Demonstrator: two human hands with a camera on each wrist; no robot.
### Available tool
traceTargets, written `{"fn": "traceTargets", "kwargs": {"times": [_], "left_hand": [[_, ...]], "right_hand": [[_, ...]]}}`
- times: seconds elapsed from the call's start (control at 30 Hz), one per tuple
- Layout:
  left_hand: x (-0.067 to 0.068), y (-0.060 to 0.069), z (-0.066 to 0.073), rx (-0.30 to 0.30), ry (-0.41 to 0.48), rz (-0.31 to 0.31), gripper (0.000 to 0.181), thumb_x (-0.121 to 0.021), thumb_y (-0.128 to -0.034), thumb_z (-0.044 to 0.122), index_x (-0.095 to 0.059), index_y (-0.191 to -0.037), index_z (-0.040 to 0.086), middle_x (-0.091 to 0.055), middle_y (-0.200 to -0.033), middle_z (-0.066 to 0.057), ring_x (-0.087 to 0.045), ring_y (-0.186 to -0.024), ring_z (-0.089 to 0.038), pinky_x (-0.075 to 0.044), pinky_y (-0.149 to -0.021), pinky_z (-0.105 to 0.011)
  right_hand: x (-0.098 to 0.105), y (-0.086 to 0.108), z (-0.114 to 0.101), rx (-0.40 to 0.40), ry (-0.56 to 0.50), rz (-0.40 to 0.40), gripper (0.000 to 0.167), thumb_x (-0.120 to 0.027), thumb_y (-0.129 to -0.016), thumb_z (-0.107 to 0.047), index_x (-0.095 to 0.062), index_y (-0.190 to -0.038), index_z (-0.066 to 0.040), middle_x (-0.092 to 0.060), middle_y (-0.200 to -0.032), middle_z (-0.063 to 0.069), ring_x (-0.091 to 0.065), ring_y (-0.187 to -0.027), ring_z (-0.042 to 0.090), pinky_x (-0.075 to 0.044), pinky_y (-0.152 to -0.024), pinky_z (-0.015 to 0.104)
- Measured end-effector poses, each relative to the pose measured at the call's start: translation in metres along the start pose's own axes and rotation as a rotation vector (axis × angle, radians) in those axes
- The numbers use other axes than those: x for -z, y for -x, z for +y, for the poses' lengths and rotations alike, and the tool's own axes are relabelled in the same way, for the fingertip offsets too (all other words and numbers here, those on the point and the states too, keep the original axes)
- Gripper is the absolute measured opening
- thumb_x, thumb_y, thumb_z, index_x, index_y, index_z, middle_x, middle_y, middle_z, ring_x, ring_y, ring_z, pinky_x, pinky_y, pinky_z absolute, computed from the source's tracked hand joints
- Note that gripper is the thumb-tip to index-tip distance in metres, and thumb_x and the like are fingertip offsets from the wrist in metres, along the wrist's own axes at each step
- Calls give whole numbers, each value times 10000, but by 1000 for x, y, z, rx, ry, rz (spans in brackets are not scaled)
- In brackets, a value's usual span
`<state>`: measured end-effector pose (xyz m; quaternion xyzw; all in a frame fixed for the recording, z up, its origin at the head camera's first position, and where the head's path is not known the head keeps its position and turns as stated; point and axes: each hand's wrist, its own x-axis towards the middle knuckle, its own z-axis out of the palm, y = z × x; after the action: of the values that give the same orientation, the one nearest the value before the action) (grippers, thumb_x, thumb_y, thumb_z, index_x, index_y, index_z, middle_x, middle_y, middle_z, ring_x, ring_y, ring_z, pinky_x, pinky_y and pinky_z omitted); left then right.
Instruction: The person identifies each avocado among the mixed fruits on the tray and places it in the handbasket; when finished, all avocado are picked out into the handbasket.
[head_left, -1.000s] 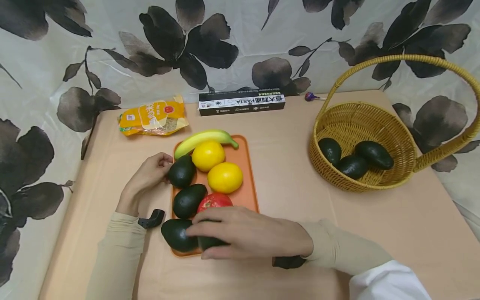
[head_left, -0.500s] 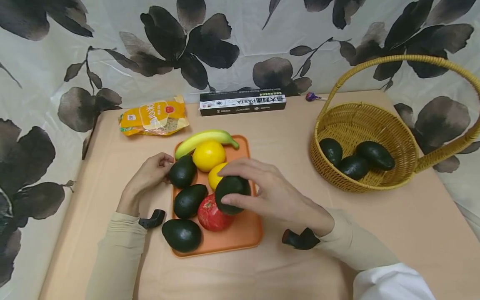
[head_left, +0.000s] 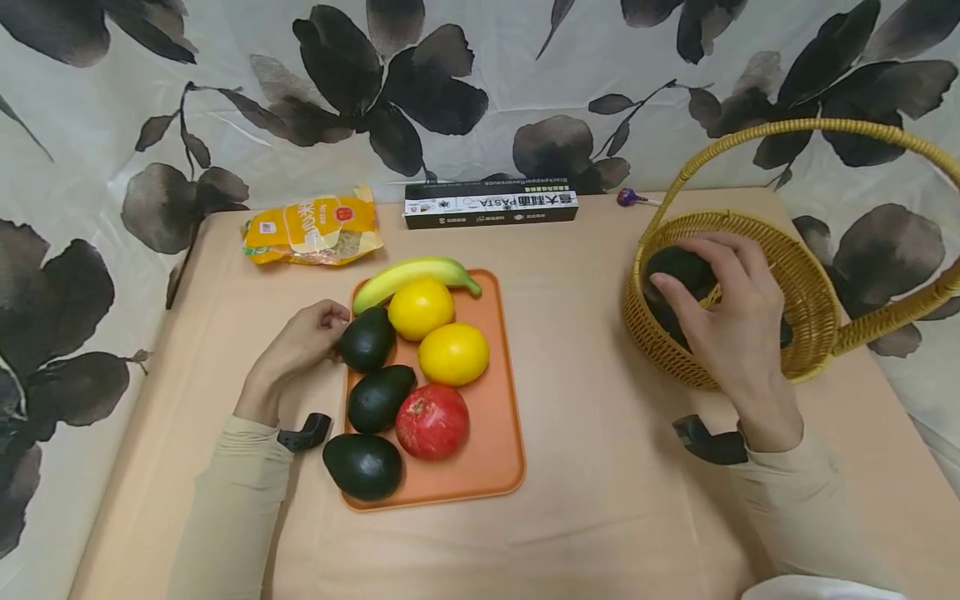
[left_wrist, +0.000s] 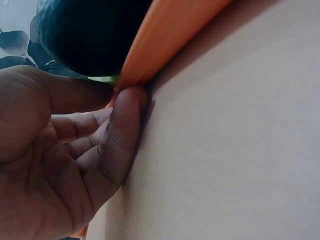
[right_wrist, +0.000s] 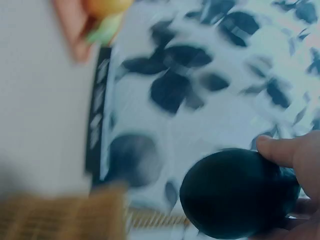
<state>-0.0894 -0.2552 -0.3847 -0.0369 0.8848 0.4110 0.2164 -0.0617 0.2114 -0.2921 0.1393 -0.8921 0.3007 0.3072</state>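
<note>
My right hand (head_left: 738,325) grips a dark green avocado (head_left: 681,271) over the left part of the wicker basket (head_left: 813,287). In the right wrist view the avocado (right_wrist: 235,195) lies between thumb and fingers. Below it are other avocados, partly hidden by the hand. At the orange tray (head_left: 491,433), my left hand (head_left: 300,350) pinches the left rim between thumb and finger, as the left wrist view shows at the rim (left_wrist: 155,42). On the tray sit three avocados (head_left: 363,467), a red pomegranate (head_left: 432,422), two yellow lemons (head_left: 453,354) and a banana (head_left: 416,277).
Behind the tray lie a yellow food bag (head_left: 313,229) and a black pasta box (head_left: 491,204). A lollipop (head_left: 628,197) is at the table's back edge, left of the basket. The tall basket handle (head_left: 802,127) arches over the basket. Floral cloth hangs behind.
My right hand has lifted an avocado off the tray and carried it right, to above the basket. The left hand has stayed at the tray's rim.
</note>
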Motion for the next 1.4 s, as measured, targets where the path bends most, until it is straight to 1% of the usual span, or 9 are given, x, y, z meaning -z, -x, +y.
{"fn": "traceTargets", "kwargs": {"times": [0.2, 0.33, 0.57, 0.7, 0.77, 0.87, 1.1, 1.23, 1.4], "left_hand": [[0, 0, 1, 5, 2, 0, 335, -472, -985, 157, -471, -1248, -51, -537, -923, -138, -575, -702, -201, -497, -624, -261], [-1, 0, 1, 4, -2, 1, 332, -468, -985, 157, -474, -1247, -47, -541, -921, -136, -576, -701, -199, -495, -623, -262], [-1, -2, 2, 0, -12, 6, 332, -465, -985, 158, -475, -1249, -42, -544, -927, -145, -577, -701, -205, -488, -618, -266], [0, -2, 3, -1, -12, 0, 334, -468, -986, 161, -474, -1251, -43, -544, -927, -143, -573, -702, -206, -482, -614, -264], [0, -2, 3, 1, -12, 0, 335, -470, -985, 162, -474, -1251, -43, -544, -921, -140, -572, -700, -206, -479, -609, -265], [-1, -1, 2, 6, -11, 3, 334, -470, -986, 161, -473, -1250, -43, -542, -916, -138, -572, -698, -206, -480, -610, -265], [-1, -1, -2, 2, -15, -1, 337, -468, -988, 157, -469, -1255, -48, -545, -908, -131, -579, -691, -197, -489, -611, -263], [0, 0, -1, -3, -19, 9, 329, -473, -992, 167, -474, -1246, -43, -557, -904, -130, -579, -681, -188, -494, -604, -265], [0, -1, 0, 1, -6, 6, 328, -481, -997, 175, -474, -1245, -40, -561, -907, -129, -579, -677, -184, -503, -605, -269]], "right_hand": [[4, 17, 40, -49, 184, -85, 376, -767, -817, -60, -596, -1128, 63, -496, -1171, 314, -543, -980, 455, -460, -765, 593], [5, 28, 56, -47, 278, -201, 285, -688, -881, -33, -592, -1117, 94, -499, -1135, 349, -558, -872, 499, -470, -685, 639], [7, 32, 63, -146, 335, -471, 295, -577, -948, -91, -603, -1155, 117, -542, -1160, 339, -563, -980, 529, -459, -760, 649], [2, 26, 41, -127, 311, -412, 309, -608, -925, -125, -624, -1172, 60, -586, -1157, 286, -582, -1000, 486, -465, -788, 627], [-6, 23, 21, -50, 270, -364, 292, -631, -904, -113, -643, -1153, 40, -611, -1158, 254, -595, -1023, 449, -480, -820, 596], [-28, 23, -13, 187, 162, -336, 286, -670, -867, -81, -653, -1136, 15, -640, -1162, 215, -614, -1058, 390, -502, -883, 531], [-83, 57, -101, 769, -52, -524, 336, -650, -899, -114, -595, -1230, -113, -609, -1259, 121, -572, -1184, 264, -469, -1038, 390], [-108, 76, -143, 917, -2, -580, 280, -540, -989, -202, -560, -1268, -205, -574, -1292, 58, -546, -1196, 211, -421, -1086, 371], [-127, 89, -175, 989, 69, -652, 385, -430, -1010, -432, -491, -1369, -306, -536, -1339, 23, -540, -1180, 187, -379, -1110, 441]]}}
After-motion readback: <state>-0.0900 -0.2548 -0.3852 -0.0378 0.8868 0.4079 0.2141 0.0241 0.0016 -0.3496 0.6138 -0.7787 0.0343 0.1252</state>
